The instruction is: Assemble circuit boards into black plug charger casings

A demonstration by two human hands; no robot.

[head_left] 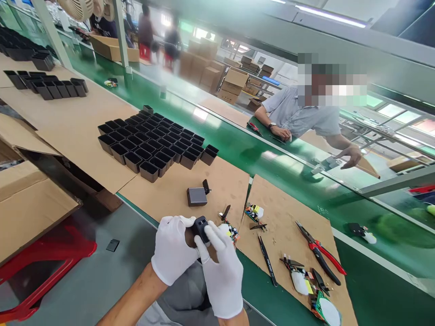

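Both my hands wear white gloves. A small dark power adapter (201,227), with port openings on its visible face, is held between them above the table's front edge. My left hand (175,246) grips it from the left, thumb along the top. My right hand (220,262) closes on its right side with the fingers bent over the face. Just beyond them, a grey adapter (197,196) with a raised black piece at its corner lies on the cardboard. Close to my right hand is a small circuit board (233,233), partly hidden by the glove.
Many open black housings (152,140) stand in rows at the left. To the right lie black tweezers (268,261), red-handled pliers (321,253) and circuit boards (299,280). A green conveyor (234,142) runs behind, with a co-worker (299,113) across it. A cardboard box (30,203) is at left.
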